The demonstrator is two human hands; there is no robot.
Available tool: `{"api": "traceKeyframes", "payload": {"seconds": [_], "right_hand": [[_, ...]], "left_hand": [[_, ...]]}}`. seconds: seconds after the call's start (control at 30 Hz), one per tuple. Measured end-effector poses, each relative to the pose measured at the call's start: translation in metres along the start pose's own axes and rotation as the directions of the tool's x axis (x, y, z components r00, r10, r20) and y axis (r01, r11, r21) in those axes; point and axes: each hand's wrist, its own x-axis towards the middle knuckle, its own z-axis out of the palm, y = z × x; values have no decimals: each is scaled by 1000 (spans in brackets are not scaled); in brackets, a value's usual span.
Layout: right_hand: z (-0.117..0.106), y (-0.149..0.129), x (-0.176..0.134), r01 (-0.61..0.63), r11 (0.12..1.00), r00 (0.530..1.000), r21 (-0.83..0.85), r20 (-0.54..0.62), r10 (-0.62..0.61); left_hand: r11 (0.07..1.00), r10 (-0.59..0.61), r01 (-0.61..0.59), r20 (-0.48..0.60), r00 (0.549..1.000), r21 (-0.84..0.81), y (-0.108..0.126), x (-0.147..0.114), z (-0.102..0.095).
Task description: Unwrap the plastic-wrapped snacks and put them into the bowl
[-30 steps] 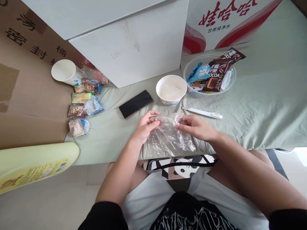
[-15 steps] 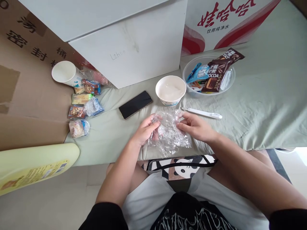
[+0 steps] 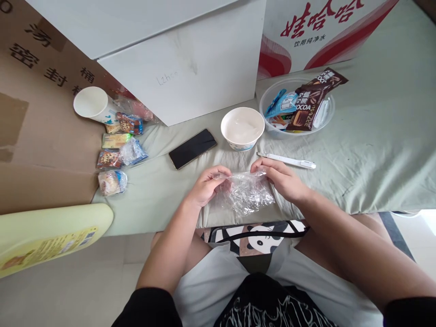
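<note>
A crinkled clear plastic bag (image 3: 247, 195) is stretched between my two hands, close to the front edge of the cloth-covered surface. My left hand (image 3: 207, 184) pinches its upper left part between thumb and fingers. At the upper right of the bag, my right hand (image 3: 281, 178) grips the edge, with some fingertips hidden. Just beyond the hands stands a white paper bowl (image 3: 242, 129), its inside pale and glossy. A white utility knife (image 3: 288, 160) lies beside my right hand, and a black phone (image 3: 192, 149) rests to the left of the bowl.
A clear plastic tub (image 3: 299, 132) of packaged snacks stands right of the bowl. Several wrapped snacks (image 3: 117, 141) and a tipped paper cup (image 3: 95, 106) lie at left against a cardboard box (image 3: 41, 113). A white box (image 3: 204, 63) borders the back.
My hands have shifted the plastic bag's upper edge slightly toward me and drawn it straighter. The right hand now sits over the bag's top right edge. Everything else stays in place.
</note>
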Motion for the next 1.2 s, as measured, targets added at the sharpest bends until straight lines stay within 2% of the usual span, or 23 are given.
{"api": "traceKeyframes", "payload": {"seconds": [0.27,0.4,0.53,0.63,0.7,0.83,0.93,1.0,1.1,1.2], "right_hand": [[-3,7,1,-22,998,999,-63,43,24],[-2,6,2,-35,997,994,-71,97,42],[2,9,2,-26,999,998,-23,61,27],[3,11,2,-60,990,987,-125,140,77],[2,11,2,-40,975,982,-220,170,79],[3,10,3,14,975,995,-221,101,9],[4,10,3,69,981,997,-180,54,-60],[5,10,3,74,979,996,-188,64,-63],[4,10,2,34,970,995,-241,103,-9],[3,10,1,6,960,990,-280,139,34]], "left_hand": [[998,-51,54,107,993,-30,-1,2,-5],[1000,-20,20,52,998,2,0,2,-4],[996,15,-17,31,999,88,-2,1,-3],[990,36,-41,38,999,136,-7,2,-5],[990,46,-48,22,999,134,-9,2,-7],[994,32,-32,2,999,104,-7,1,-6],[990,0,-2,19,1000,142,-6,0,-3],[983,12,-17,25,1000,182,-6,0,-2],[974,75,-69,-16,997,214,-6,1,-4],[968,174,-142,-145,974,209,-3,1,-14]]}}
